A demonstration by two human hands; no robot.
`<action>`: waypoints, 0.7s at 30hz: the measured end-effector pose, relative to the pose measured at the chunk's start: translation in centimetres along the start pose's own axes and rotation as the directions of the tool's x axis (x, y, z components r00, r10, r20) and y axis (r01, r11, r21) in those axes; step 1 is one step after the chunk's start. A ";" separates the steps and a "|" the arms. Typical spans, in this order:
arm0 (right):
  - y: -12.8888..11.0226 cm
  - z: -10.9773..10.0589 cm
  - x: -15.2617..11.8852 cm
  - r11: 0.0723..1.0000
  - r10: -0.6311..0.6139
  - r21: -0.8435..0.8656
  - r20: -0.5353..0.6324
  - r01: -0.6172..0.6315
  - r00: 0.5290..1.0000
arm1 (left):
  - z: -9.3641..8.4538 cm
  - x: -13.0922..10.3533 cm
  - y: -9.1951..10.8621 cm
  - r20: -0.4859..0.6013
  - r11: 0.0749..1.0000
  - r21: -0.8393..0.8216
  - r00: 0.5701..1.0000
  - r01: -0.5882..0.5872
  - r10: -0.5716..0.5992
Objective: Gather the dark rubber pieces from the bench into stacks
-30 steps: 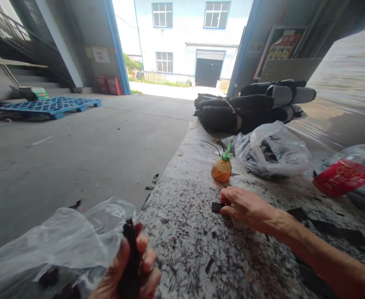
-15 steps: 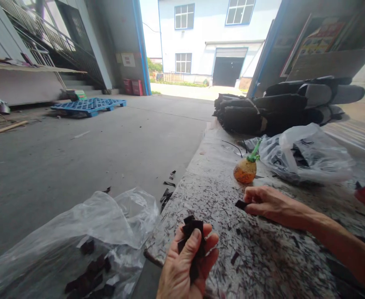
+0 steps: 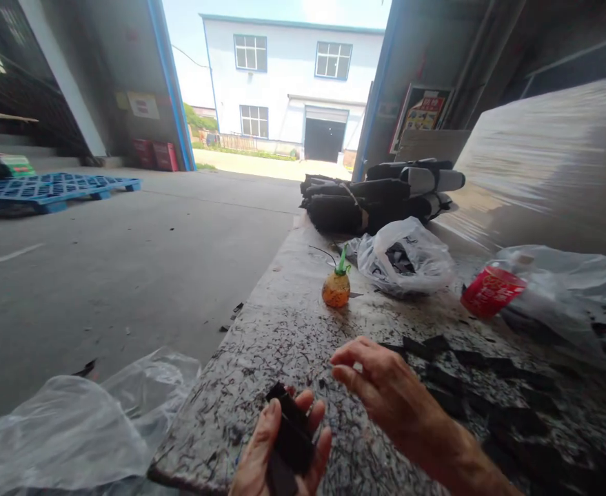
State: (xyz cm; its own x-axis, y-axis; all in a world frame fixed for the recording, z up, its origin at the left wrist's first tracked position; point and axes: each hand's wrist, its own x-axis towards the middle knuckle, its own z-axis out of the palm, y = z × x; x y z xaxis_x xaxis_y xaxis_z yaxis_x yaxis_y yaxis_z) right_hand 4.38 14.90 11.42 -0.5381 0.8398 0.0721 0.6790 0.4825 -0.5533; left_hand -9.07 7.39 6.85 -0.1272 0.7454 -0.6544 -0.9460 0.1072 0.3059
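Near the bottom centre, my left hand [image 3: 261, 441] is closed around a stack of black strips [image 3: 293, 434], its thumb lying on top. My right hand [image 3: 369, 375] hovers over the table just to the right, thumb and forefinger apart, with nothing visible between them. Small dark scraps cover the pale table [image 3: 240, 365]. More black pieces [image 3: 499, 399] lie spread beyond my right forearm. An orange, bulb-shaped bottle [image 3: 336, 289] with a green top stands on the table ahead of my hands.
Behind the bottle are a white plastic bag [image 3: 406, 258] and bundled black rolls [image 3: 365, 203]. A red container [image 3: 491, 293] sits beside another clear bag [image 3: 571, 282] at the right. Clear plastic [image 3: 65, 434] lies at lower left; a blue pallet [image 3: 49, 189] rests on the floor.
The view has swung to the right. The small black piece that was in my right hand is no longer seen there, and its fingers have parted. My left hand still holds its stack.
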 end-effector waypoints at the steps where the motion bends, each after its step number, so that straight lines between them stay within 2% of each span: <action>1: 1.4 -0.7 0.4 0.984 0.077 -0.162 -0.011 -0.077 0.997 | 0.3 -0.3 0.0 -0.032 1.000 0.022 0.999 -0.011 0.012; 3: 4.0 -1.6 1.3 0.950 0.153 -0.275 -0.011 -0.150 0.988 | 1.0 -0.9 0.0 -0.077 0.999 0.031 0.997 -0.015 0.017; 5: 5.8 -1.8 2.0 0.935 0.176 -0.315 0.021 -0.161 0.984 | 1.4 -1.1 -0.3 -0.073 1.000 0.003 0.997 0.010 -0.009; 10: 6.9 -1.4 2.6 0.938 0.175 -0.315 0.060 -0.147 0.983 | 1.4 -1.1 -1.5 -0.044 0.999 -0.016 0.998 0.039 -0.040; 13: 7.0 -2.1 3.1 0.965 0.155 -0.229 0.097 -0.129 0.983 | 1.2 -0.8 -2.0 -0.051 1.000 0.005 0.998 0.026 -0.026; 17: 6.9 -3.1 3.2 0.991 0.132 -0.025 0.183 -0.130 0.974 | 1.3 -0.4 -2.6 -0.067 0.999 0.005 0.997 -0.033 0.033; 21: 4.8 -2.3 1.1 0.956 0.143 0.209 0.285 -0.207 0.948 | 1.8 -0.3 -3.4 -0.114 0.994 0.041 0.988 -0.099 0.103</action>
State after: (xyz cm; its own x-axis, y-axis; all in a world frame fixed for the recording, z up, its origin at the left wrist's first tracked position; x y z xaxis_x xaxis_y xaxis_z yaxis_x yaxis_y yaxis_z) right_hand 8.20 18.70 10.75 -0.5551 0.7943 -0.2469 0.6558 0.2354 -0.7173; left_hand -5.26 7.97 7.28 -0.2571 0.6725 -0.6940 -0.9156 0.0602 0.3975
